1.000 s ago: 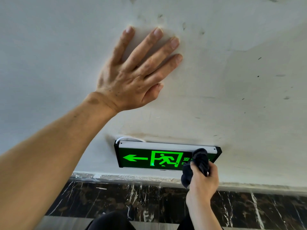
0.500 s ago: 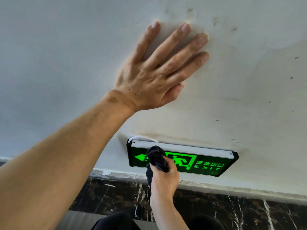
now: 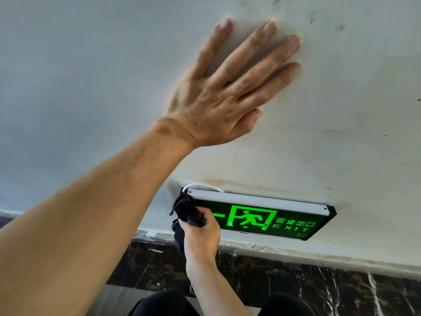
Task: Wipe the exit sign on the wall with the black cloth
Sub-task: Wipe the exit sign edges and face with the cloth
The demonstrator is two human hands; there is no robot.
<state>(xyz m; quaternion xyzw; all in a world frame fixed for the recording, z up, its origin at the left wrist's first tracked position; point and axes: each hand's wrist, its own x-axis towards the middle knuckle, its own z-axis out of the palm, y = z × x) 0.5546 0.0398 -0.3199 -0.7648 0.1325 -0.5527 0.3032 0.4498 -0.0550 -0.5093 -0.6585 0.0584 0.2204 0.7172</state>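
Scuffed white plaster fills most of the view: the wall point(image 3: 341, 110) carries grey smudges and small dark flecks, and low down it ends in a rough painted edge above a band of black marble skirting point(image 3: 296, 277) with white veins.

Fingers of the right hand point(image 3: 201, 238) are curled tight around the black cloth point(image 3: 188, 213), which bunches out above the knuckles and hangs in a fold down past the left side of the fist. The bunched top of the cloth is pressed against the left end of the exit sign point(image 3: 262, 217), covering the head of the arrow so that only a short green bar of it shows. From that fist a bare forearm runs down toward the bottom edge of the view.

The sign is mounted on the wall just above the skirting, a black-framed green panel with a pale strip along its top; the running figure and the word EXIT glow to the right of the cloth. A thin white cable point(image 3: 198, 186) loops out at its upper left corner, though where it goes is hard to make out.

Higher up, the left hand point(image 3: 218, 103) lies flat on the plaster with fingers spread and empty, its forearm crossing down to the lower left.
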